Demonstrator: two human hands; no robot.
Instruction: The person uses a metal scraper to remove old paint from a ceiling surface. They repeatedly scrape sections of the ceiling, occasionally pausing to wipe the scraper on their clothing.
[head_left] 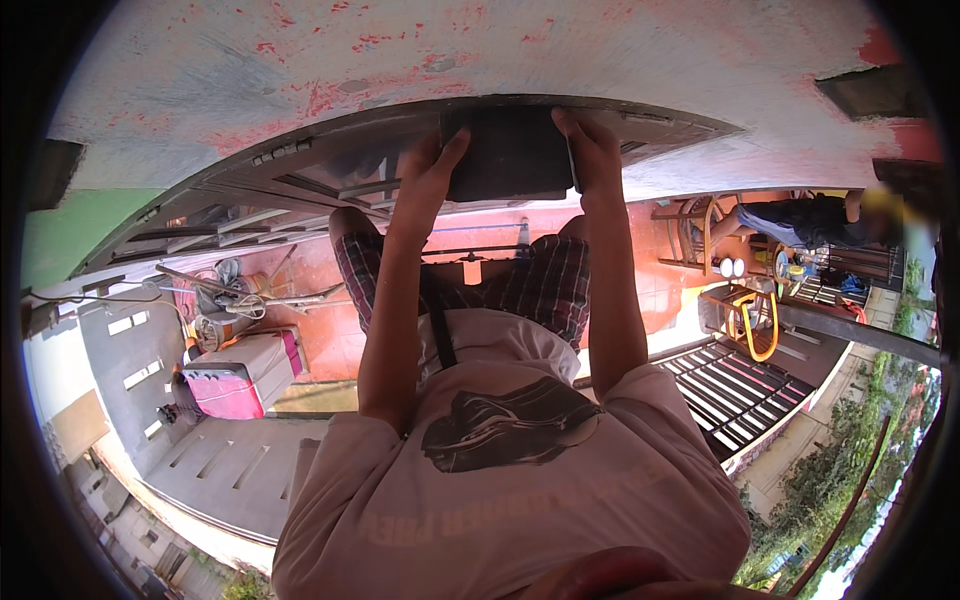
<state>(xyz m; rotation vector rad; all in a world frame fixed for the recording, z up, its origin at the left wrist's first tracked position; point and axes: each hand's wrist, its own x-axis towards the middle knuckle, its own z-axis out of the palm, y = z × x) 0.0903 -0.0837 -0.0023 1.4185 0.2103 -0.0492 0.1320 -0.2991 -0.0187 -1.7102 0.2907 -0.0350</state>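
We see a black, flat-faced rectangular slab, material unclear, (508,155) held between both hands: directly right of the left hand (428,168) and directly left of the right hand (594,158). Neither hand is nearer; both touch its side edges. Its long axis, as we view it, runs left to right, hand to hand. Each hand is curled on its edge, thumb toward the near face; we can't tell how the hidden fingers sit behind. Beyond both hands we note a dark brown framed window panel (240,190); whether the slab touches it, we can't tell.
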